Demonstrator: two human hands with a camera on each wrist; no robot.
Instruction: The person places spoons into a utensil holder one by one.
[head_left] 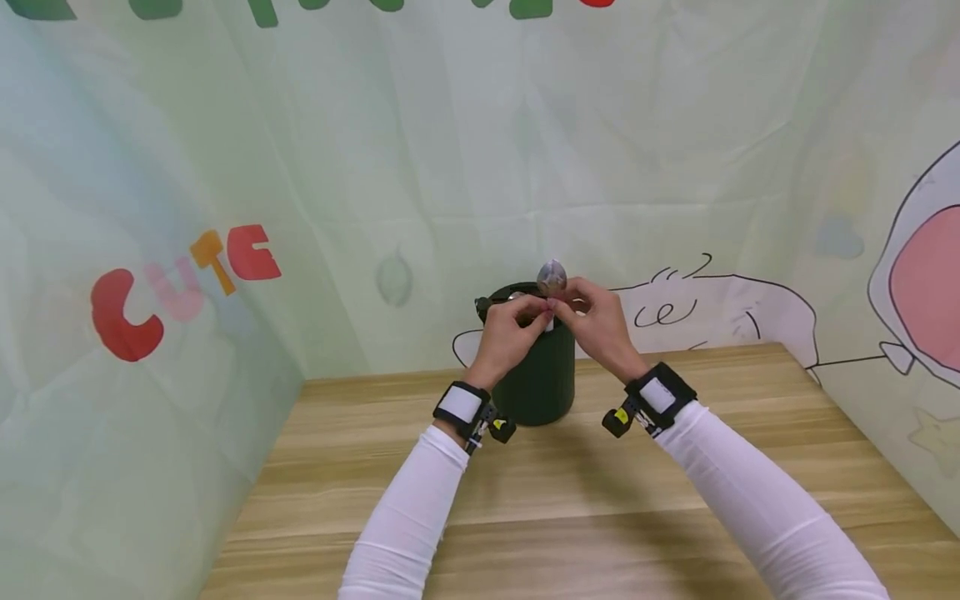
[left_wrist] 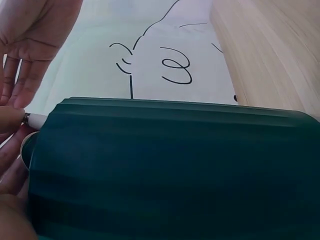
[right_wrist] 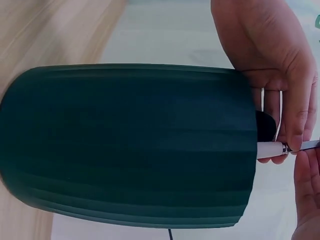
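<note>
A spoon stands bowl up, its metal bowl (head_left: pixel 552 277) above the rim of a dark green ribbed holder (head_left: pixel 534 379). Its white handle (right_wrist: pixel 270 150) runs down into the holder. My left hand (head_left: pixel 512 332) pinches the spoon near the neck, just over the rim. Close beside it, my right hand (head_left: pixel 602 323) pinches the spoon at the neck too, and the fingertips of both hands meet there. In the left wrist view the holder's wall (left_wrist: pixel 175 165) covers much of the frame, and only parts of both hands show.
Other utensils stand in the holder, among them a black piece (head_left: pixel 482 307) jutting past the left rim; the hands partly hide them. The holder is upright near the back of a wood-grain table (head_left: pixel 360 467). Printed cloth walls (head_left: pixel 420 167) rise behind and at both sides.
</note>
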